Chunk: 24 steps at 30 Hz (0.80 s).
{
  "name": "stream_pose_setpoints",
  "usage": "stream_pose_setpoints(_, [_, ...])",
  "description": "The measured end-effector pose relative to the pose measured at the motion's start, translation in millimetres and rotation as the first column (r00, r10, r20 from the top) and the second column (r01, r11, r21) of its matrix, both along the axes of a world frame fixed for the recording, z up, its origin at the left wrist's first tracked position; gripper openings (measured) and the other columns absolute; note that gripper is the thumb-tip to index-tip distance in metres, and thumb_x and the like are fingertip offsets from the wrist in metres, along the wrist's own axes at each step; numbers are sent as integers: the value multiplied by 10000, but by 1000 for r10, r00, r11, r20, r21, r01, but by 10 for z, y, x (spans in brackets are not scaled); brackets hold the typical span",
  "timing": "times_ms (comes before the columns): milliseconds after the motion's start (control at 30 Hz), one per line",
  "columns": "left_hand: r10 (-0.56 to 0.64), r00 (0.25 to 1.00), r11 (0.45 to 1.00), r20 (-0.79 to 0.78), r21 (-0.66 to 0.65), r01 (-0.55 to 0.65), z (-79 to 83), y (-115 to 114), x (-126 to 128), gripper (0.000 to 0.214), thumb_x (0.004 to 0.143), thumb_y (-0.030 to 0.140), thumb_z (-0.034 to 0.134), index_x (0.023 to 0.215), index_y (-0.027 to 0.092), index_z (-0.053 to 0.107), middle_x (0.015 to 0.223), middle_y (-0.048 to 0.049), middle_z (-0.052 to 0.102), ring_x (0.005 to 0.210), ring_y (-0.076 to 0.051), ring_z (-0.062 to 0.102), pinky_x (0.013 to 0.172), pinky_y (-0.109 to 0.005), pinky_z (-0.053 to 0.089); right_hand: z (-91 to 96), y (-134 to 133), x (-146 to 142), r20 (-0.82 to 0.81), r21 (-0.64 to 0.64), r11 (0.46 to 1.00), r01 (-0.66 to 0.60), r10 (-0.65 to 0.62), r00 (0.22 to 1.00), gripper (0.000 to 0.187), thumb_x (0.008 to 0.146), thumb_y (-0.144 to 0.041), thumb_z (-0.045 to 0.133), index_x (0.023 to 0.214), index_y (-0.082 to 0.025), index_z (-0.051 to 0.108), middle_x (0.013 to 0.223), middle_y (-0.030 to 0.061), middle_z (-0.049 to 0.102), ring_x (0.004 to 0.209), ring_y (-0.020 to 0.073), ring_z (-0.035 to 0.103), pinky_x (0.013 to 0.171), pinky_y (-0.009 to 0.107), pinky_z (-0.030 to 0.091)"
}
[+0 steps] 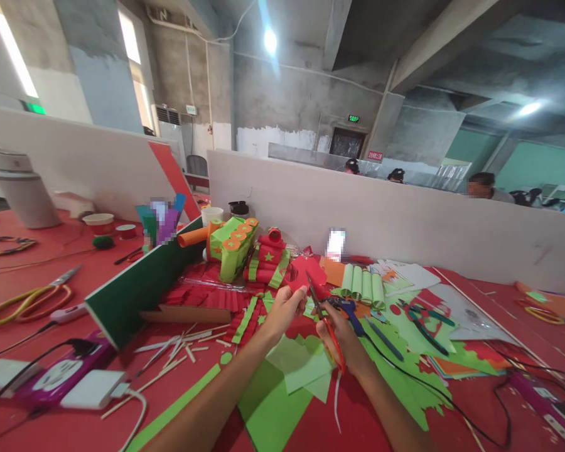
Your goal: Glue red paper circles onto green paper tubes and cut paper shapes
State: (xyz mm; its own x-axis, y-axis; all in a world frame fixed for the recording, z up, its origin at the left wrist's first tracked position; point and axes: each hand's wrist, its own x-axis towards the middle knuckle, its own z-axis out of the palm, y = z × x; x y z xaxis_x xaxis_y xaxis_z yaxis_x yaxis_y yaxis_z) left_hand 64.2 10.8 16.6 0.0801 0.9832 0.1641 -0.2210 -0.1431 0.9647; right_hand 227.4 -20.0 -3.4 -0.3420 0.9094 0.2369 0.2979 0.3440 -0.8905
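My left hand (287, 307) pinches a piece of red paper (299, 270) near the middle of the worktop. In my right hand (341, 333) are scissors (334, 345) with orange-red handles, their blades pointing up beside the red paper. I cannot tell whether the blades touch it. Below my hands lie pale green paper pieces (306, 370) and a brighter green sheet (273, 408). A blue glue gun (353, 317) rests just right of my right hand. Beyond the left hand stand a green-and-orange paper model (235, 248) and a red paper model (266, 257) with green strips.
Light green paper rolls (362, 285), pliers (426, 329) and green scraps (405, 376) lie to the right. Thin wooden sticks (183, 351), a dark green board (141, 282) and a purple power strip (66, 376) are on the left. A white partition (405, 220) runs behind.
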Motion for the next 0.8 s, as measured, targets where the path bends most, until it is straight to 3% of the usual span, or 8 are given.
stream_pose_setpoints(333, [-20, 999, 998, 40, -64, 22, -20, 49, -31, 408, 739, 511, 635, 567, 182, 466, 498, 46, 457, 461, -83, 386, 478, -227, 298, 48, 26, 37, 42, 38, 999, 19, -21, 999, 426, 871, -556, 599, 1045, -168, 589, 654, -42, 464, 522, 104, 387, 482, 213, 297])
stream_pose_setpoints(800, [21, 998, 998, 58, -52, -18, -24, 61, -44, 402, 727, 533, 653, 631, 168, 513, 544, 29, 507, 484, -88, 426, 489, -223, 327, -11, 76, 52, 55, 40, 999, 35, -37, 998, 487, 832, -620, 610, 1020, -170, 602, 608, -51, 439, 492, 99, 368, 454, 211, 290])
